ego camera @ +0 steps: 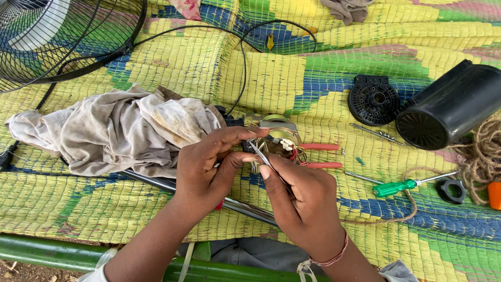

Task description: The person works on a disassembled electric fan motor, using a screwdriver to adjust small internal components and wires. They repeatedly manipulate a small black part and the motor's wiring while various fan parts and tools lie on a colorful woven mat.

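Working over a small fan motor (279, 141) of bare metal, copper windings and red and white wires, propped at the middle of the yellow, green and blue woven mat (172, 62), just in front of a crumpled, stained grey cloth (120, 128). Steadied there by the left hand (209, 167), fingers curled closed round the near side of the small fan motor. Pinched tight in the right hand (305, 201): a thin silver metal tool (263, 156), tip angled up into the wiring beside the left thumb.

Judged the chief hazard: a slip of that narrow tip under pressure, straight into the left thumb or across the fine windings, scraping their coating or snapping a lead. Made likelier by the one-handed hold on a soft, uneven mat, with nothing rigid beneath. Could also have rocked or rolled sideways onto the red-handled pliers (318, 155) lying touching or just beside it; hard to tell which.

Lesser worry: small silver screws (378, 134) loose on the weave near the black round plastic cap (374, 99) and the black cylindrical plastic housing (454, 104), easily flicked away or lost in the pattern by a stray wrist. Green-handled screwdriver (399, 187) well apart to the right, out of harm's way.
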